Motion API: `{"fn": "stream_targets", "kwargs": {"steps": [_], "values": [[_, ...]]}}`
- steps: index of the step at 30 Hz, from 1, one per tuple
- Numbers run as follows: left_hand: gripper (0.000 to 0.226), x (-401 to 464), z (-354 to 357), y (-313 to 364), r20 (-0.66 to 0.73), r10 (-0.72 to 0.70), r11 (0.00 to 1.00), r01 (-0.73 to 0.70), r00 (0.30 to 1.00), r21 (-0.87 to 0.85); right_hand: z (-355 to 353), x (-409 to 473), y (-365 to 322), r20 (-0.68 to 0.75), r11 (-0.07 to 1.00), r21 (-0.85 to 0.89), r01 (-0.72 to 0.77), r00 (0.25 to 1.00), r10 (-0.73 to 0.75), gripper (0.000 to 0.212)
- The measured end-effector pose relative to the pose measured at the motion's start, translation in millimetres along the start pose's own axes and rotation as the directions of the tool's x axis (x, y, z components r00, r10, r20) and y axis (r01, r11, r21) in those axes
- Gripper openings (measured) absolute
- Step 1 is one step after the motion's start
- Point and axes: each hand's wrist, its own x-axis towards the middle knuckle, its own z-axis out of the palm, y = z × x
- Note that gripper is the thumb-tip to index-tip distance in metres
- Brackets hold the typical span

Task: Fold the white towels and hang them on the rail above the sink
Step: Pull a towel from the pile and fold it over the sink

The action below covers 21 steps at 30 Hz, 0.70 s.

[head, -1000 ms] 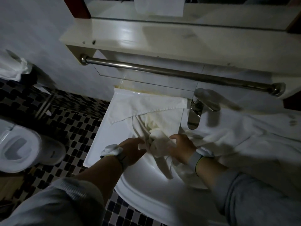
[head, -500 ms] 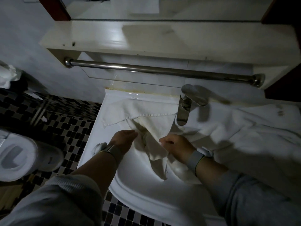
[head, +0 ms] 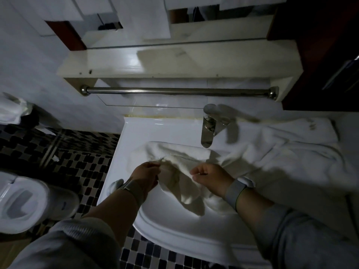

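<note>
A small white towel lies crumpled across the sink basin, one end hanging down into the bowl. My left hand pinches its left edge. My right hand grips the same towel at its right side, fingers closed. A larger white towel is spread over the counter to the right of the tap. The steel rail runs bare under the shelf above the sink.
The chrome tap stands behind my hands, at the basin's back edge. A white shelf and a mirror sit above the rail. A toilet stands at the lower left on the black-and-white tiled floor.
My hands have moved apart with the small towel's edge, spreading the bunched cloth. The towel has slid off the basin's back left corner. The view has tilted up, showing more shelf and mirror.
</note>
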Motion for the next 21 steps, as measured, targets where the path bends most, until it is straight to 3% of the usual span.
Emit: {"fn": "stream_targets", "kwargs": {"steps": [3,6,8,11,16,21], "values": [[0.031,-13.0,-3.2,3.4,-0.016,-0.022,0.999,0.021,1.0,-0.044,0.5,-7.9,-2.5,-0.051,1.0,0.013,-0.003,0.999,0.004,0.018],[0.015,-29.2,-14.3,10.8,-0.047,-0.032,0.994,0.027,0.998,-0.104,3.8,-17.8,-9.9,-0.115,0.999,0.047,0.014,0.993,-0.009,0.019],[0.01,-31.9,-23.6,11.3,-0.052,0.04,0.997,-0.043,0.998,-0.07,4.1,-21.6,-14.3,-0.159,0.997,0.076,0.02,0.987,-0.008,0.02],[0.009,-43.5,-40.6,13.4,-0.014,0.134,0.991,-0.134,0.991,0.01,7.4,-27.7,-24.5,-0.194,0.995,0.096,0.005,0.981,0.013,0.021],[0.017,-54.5,-72.7,19.2,0.049,0.161,0.986,-0.158,0.986,-0.06,17.6,-39.3,-46.1,-0.267,0.989,0.146,0.012,0.963,0.028,0.024],[0.02,-54.8,-97.9,19.8,0.103,0.18,0.981,-0.17,0.978,-0.098,20.7,-53.7,-56.1,-0.367,0.996,0.083,0.019,0.93,0.013,0.028]]}}
